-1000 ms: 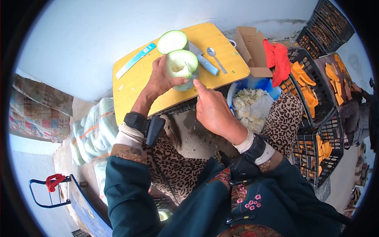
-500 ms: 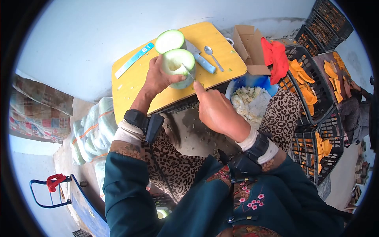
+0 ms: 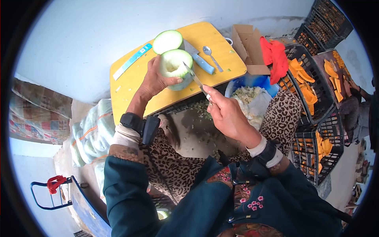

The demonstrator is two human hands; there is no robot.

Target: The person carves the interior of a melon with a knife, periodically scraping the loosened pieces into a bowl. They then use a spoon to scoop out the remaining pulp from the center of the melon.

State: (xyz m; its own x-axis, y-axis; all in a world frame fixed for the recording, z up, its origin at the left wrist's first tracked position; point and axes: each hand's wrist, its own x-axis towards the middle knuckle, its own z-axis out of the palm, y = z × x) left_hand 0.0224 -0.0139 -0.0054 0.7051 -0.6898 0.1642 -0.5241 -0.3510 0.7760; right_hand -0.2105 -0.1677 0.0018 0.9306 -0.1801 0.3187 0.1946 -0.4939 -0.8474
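Note:
My left hand [image 3: 154, 80] is wrapped round the side of a hollowed winter melon piece [image 3: 185, 57], which stands cut side up on the yellow board [image 3: 138, 93]. In my right hand [image 3: 229, 114] is a small knife [image 3: 194, 75], its tip at the rim of the hollow. The flesh is pale, the skin green. Just behind stands a second winter melon piece [image 3: 167, 41] with a flat white cut face. Beside them lie a blue-handled cleaver [image 3: 203, 64], partly hidden, and a metal spoon [image 3: 212, 58]. A blue-and-white strip [image 3: 132, 62] rests on the left.
Below the board's right side, a blue tub [image 3: 237, 85] holds pale scraps. Black crates [image 3: 325, 106] with orange pieces stand to the right, near a cardboard box [image 3: 248, 49] and a red cloth [image 3: 275, 59]. Wrapped bundles [image 3: 92, 128] lie left. Another person's arm [image 3: 357, 89] shows far right.
My right hand has drawn down and to the right, bringing more of the knife blade into sight. My left hand stays on the melon, which has shifted slightly left in view.

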